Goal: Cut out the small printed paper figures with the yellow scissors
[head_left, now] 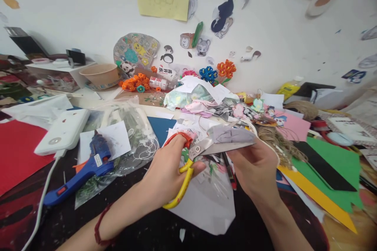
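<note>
My left hand (pixel 163 166) grips a pair of scissors (pixel 197 150) with one red and one yellow handle. Their blades are parted and point to the right. Between the blades lies a small grey paper piece (pixel 231 134) with line drawing on it. Its right end is pinched by my right hand (pixel 255 164), whose fingertips are partly hidden behind the paper. Under both hands a clear plastic bag (pixel 213 182) with paper scraps rests on a white sheet (pixel 203 215).
A blue glue gun (pixel 84 178) and a white power strip (pixel 63 131) with its cable are on the left. Scraps and fabric (pixel 203 102) are heaped behind my hands. Twine (pixel 277 145), a black phone-like slab (pixel 325 166) and green paper (pixel 338 155) lie right.
</note>
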The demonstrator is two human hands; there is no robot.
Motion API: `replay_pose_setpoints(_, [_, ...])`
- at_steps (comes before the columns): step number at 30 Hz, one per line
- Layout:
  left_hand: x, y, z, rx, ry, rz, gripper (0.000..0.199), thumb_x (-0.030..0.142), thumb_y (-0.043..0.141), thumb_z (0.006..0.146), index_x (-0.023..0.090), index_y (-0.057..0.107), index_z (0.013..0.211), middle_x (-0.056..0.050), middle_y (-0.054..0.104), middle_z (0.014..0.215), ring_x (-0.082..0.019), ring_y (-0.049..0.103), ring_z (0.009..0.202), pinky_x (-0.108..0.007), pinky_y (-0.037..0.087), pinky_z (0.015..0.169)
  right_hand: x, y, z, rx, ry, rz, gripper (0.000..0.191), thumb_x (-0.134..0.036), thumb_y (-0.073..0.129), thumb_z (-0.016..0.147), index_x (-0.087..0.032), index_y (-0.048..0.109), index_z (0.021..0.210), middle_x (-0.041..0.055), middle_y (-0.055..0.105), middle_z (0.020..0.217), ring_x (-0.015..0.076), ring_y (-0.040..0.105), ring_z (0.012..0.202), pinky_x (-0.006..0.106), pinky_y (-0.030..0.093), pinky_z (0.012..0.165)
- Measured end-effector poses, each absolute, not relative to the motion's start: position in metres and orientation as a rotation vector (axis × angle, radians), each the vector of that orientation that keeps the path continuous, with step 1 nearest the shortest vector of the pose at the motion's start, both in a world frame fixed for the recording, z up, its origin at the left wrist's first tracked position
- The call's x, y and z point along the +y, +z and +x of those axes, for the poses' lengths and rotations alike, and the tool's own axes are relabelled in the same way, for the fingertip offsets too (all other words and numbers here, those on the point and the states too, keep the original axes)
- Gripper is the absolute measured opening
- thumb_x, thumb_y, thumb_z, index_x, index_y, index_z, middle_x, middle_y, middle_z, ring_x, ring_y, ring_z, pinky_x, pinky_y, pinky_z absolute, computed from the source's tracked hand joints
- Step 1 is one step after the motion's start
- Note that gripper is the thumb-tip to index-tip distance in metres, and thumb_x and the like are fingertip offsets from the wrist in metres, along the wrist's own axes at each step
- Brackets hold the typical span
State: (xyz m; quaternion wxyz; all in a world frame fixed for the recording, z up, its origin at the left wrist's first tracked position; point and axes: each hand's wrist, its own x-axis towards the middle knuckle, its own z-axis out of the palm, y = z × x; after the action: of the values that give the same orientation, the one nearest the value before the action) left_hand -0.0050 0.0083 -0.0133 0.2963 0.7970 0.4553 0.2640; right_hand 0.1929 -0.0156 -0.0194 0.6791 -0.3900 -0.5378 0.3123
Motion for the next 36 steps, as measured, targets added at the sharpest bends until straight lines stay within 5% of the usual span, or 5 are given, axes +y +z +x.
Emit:
replay_pose_setpoints(10, [0.0087, -0.0129, -0.0050, 1.222, 0.714, 2.160, 0.027, 0.048, 0.053, 0.090, 0.022, 0.044, 0.091, 0.000, 0.050, 0.075, -0.018, 0.044, 0.063, -0.031, 0.035, 0.061, -0.0180, -0.0173, 0.1920, -1.266, 0.615, -0.927, 0.025, -0.014, 0.077, 0.081, -0.028, 0.078, 0.102, 0.0021, 0.079, 0.097, 0.0200, 0.075, 0.092, 0.032, 0.064, 0.084])
replay_pose_setpoints(36, [0.0109, -0.0177, -0.0052, 1.224, 0.727, 2.193, 0.025, 0.043, 0.057, 0.088, 0.023, 0.043, 0.092, -0.003, 0.056, 0.088, -0.018, 0.045, 0.068, -0.031, 0.036, 0.063, -0.0176, -0.0196, 0.1912, -1.249, 0.596, -0.925, 0.027, -0.013, 0.078, 0.080, -0.028, 0.079, 0.102, 0.0012, 0.080, 0.097, 0.0203, 0.075, 0.092, 0.033, 0.063, 0.085])
